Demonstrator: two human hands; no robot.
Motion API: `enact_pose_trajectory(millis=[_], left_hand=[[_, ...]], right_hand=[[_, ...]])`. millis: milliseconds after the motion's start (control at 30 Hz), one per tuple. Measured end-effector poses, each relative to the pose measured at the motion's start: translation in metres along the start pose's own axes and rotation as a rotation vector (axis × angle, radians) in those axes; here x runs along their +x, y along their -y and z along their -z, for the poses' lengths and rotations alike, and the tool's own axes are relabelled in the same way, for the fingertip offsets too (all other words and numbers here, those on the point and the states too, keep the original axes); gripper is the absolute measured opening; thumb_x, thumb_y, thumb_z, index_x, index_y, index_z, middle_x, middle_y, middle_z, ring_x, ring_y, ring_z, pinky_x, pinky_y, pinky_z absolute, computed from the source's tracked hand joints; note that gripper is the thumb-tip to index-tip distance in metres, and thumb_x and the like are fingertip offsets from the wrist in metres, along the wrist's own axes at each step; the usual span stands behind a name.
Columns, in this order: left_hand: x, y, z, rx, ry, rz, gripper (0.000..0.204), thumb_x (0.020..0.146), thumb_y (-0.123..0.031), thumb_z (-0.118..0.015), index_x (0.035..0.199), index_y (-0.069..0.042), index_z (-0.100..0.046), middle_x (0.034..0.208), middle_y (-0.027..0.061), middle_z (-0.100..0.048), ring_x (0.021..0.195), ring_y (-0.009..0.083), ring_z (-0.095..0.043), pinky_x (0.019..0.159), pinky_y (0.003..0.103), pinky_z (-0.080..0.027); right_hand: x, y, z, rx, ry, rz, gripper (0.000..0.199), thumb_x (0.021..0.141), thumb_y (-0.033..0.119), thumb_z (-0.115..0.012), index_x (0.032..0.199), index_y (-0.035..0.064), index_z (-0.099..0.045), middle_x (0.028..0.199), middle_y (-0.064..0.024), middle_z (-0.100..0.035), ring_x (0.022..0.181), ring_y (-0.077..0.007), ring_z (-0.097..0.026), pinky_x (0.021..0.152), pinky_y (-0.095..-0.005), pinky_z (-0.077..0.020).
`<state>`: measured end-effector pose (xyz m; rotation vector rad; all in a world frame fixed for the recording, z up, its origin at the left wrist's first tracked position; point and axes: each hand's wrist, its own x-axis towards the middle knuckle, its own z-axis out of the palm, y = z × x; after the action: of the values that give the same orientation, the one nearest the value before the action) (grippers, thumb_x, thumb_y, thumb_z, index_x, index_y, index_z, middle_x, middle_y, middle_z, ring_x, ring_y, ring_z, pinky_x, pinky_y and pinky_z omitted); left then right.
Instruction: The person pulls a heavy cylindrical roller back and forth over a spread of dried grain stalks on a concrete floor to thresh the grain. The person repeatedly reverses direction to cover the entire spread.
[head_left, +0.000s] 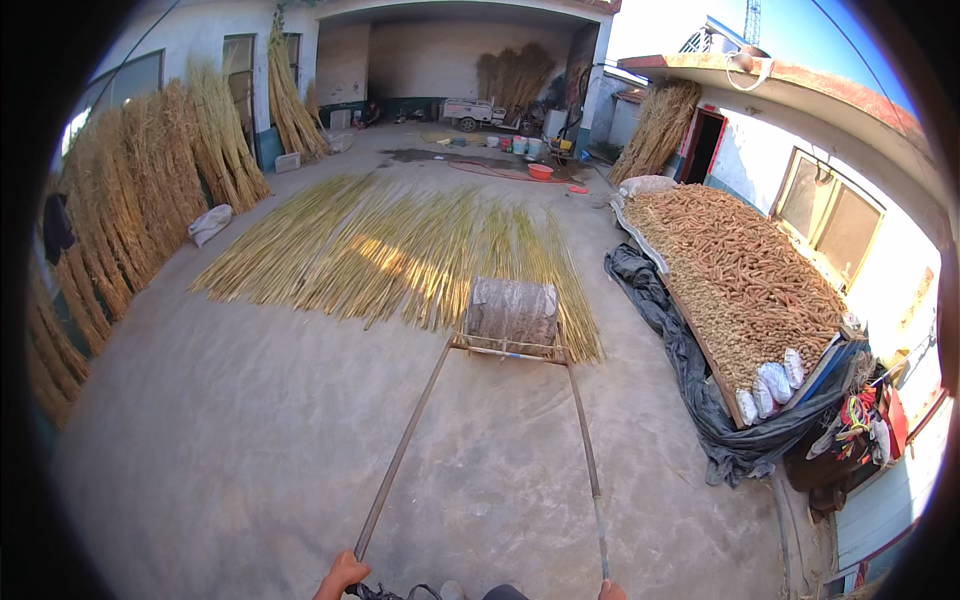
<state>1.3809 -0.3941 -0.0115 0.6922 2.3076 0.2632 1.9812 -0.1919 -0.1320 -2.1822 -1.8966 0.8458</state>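
Observation:
At the lower edge, my left hand [347, 570] is closed round the end of a long handle pole [404, 447]. My right hand [611, 591], mostly cut off by the lower edge, grips the end of a second pole [589, 446]. Both poles run forward to the frame of a heavy grey roller [511, 310], which looks like stone. The roller lies on the near right ends of a wide layer of greenish-yellow stalks [370, 255], spread side by side on the concrete floor. A dark cord or strap hangs beside my left hand.
Dry stalk bundles [130, 190] lean on the left wall, near a white sack [210, 225]. On the right, a raised bed of corn cobs [735, 250] has dark plastic sheeting [690, 375] along its side. Farther back are a red basin [540, 171], buckets and a small white cart [478, 114].

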Motion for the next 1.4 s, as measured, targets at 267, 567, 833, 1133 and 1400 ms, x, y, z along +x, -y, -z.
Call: enact_pose_trajectory(millis=[267, 567, 833, 1133, 1400], left_hand=[[-0.04, 0.032, 0.008, -0.071, 0.002, -0.006, 0.032, 0.057, -0.025, -0.066, 0.066, 0.005, -0.058, 0.069, 0.0212, -0.061, 0.068, 0.0301, -0.062, 0.061, 0.038, -0.048], [-0.07, 0.055, 0.009, -0.168, -0.023, -0.18, 0.047, 0.069, -0.014, -0.054, 0.11, 0.008, -0.046, 0.084, 0.0244, -0.058, 0.076, 0.033, -0.059, 0.062, 0.041, -0.049], [-0.024, 0.122, -0.017, -0.088, -0.07, -0.185, 0.041, 0.07, -0.016, -0.055, 0.103, 0.007, -0.052, 0.081, 0.0228, -0.06, 0.078, 0.0304, -0.061, 0.063, 0.041, -0.049], [-0.009, 0.145, 0.011, 0.01, 0.012, -0.236, 0.029, 0.07, -0.021, -0.055, 0.082, 0.005, -0.058, 0.071, 0.0206, -0.058, 0.065, 0.0292, -0.059, 0.053, 0.043, -0.046], [0.052, 0.205, 0.046, 0.026, -0.158, -0.414, 0.035, 0.069, -0.019, -0.055, 0.095, 0.006, -0.056, 0.076, 0.0232, -0.059, 0.073, 0.0332, -0.061, 0.061, 0.043, -0.047]], right_hand=[[-0.065, 0.007, -0.004, -0.078, 0.032, -0.067, 0.048, 0.09, 0.036, -0.035, 0.096, -0.0079, -0.055, 0.099, -0.0316, -0.054, 0.099, -0.0459, -0.049, 0.083, -0.0482, -0.0415], [-0.112, 0.004, -0.017, -0.051, 0.061, -0.121, 0.05, 0.09, 0.037, -0.033, 0.102, -0.0072, -0.053, 0.1, -0.032, -0.054, 0.099, -0.0456, -0.05, 0.084, -0.0487, -0.0414], [-0.166, 0.065, 0.012, 0.041, 0.072, -0.214, 0.051, 0.09, 0.038, -0.032, 0.104, -0.0061, -0.052, 0.101, -0.0313, -0.054, 0.098, -0.0448, -0.05, 0.083, -0.0484, -0.0414], [-0.188, 0.1, -0.024, -0.011, 0.081, -0.254, 0.05, 0.09, 0.039, -0.033, 0.102, -0.005, -0.053, 0.098, -0.0305, -0.055, 0.094, -0.0444, -0.052, 0.079, -0.0486, -0.0427], [-0.206, 0.146, -0.066, -0.067, 0.076, -0.299, 0.049, 0.09, 0.039, -0.033, 0.1, -0.0039, -0.053, 0.095, -0.0298, -0.056, 0.089, -0.0441, -0.053, 0.074, -0.0487, -0.0439]])
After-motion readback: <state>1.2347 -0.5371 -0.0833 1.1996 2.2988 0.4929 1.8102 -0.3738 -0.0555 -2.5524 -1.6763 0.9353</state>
